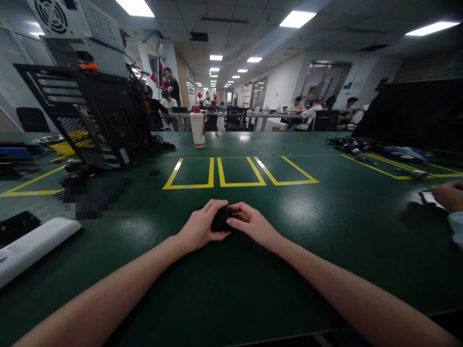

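Observation:
A small black object (220, 220), too dark to name, is between my two hands near the middle of the green table (231, 289). My left hand (204, 222) is curled around its left side, with the thumb below and the fingers over the top. On its right side, the fingertips and thumb of my right hand (251, 222) pinch the edge. Much of the object is hidden by the fingers. Just beyond the hands, yellow tape outlines (241, 184) mark the tabletop.
At the left stand an open black computer case (108, 130) with power supplies (83, 29) on top, and a long white object (39, 246). A white cup (197, 129) stands farther back. Cables (347, 143) lie at the right, near another person's hand (446, 195).

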Tool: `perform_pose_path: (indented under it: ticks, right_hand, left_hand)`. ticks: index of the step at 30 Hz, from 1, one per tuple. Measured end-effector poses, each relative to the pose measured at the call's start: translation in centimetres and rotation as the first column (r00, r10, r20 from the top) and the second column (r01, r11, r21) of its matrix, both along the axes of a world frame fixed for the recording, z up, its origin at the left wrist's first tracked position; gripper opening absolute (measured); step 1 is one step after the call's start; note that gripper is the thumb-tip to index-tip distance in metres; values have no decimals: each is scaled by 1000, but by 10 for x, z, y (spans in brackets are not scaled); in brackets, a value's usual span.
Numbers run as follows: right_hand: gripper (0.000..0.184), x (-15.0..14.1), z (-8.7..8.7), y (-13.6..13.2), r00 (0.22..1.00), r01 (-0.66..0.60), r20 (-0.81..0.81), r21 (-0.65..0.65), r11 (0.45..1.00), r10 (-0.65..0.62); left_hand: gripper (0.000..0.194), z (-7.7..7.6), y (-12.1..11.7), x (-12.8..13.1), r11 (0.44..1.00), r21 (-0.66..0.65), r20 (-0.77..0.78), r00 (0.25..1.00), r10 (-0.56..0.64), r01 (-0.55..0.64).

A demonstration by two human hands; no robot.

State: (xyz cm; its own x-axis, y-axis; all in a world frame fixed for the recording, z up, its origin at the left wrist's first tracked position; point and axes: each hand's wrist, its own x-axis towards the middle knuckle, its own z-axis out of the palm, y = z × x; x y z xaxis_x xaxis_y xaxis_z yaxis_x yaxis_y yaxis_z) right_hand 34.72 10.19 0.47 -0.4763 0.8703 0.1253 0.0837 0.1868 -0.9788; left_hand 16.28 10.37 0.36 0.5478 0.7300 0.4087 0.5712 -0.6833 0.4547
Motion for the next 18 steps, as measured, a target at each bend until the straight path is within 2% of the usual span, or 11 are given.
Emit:
perform_pose_path:
  ticks: [5, 9, 14, 18]
  right_hand:
    - [32, 0, -2, -1, 1000, -5, -7, 66, 998, 5]
    - [23, -2, -2, -1, 1000, 9, -23, 69, 998, -8]
    - [30, -1, 0, 0, 999, 38, 20, 48, 998, -39]
    - [28, 1, 1, -1, 1000, -3, 27, 48, 999, 2]
  left_hand:
    - [64, 0, 0, 0, 1000, 9, -7, 1000, 5, -5]
    - [64, 0, 0, 0, 1000, 4, -6, 1000, -2, 2]
    - [64, 1, -1, 0, 1000, -2, -4, 1000, 5, -5]
    - [64, 2, -1, -1, 1000, -7, -5, 1000, -6, 6]
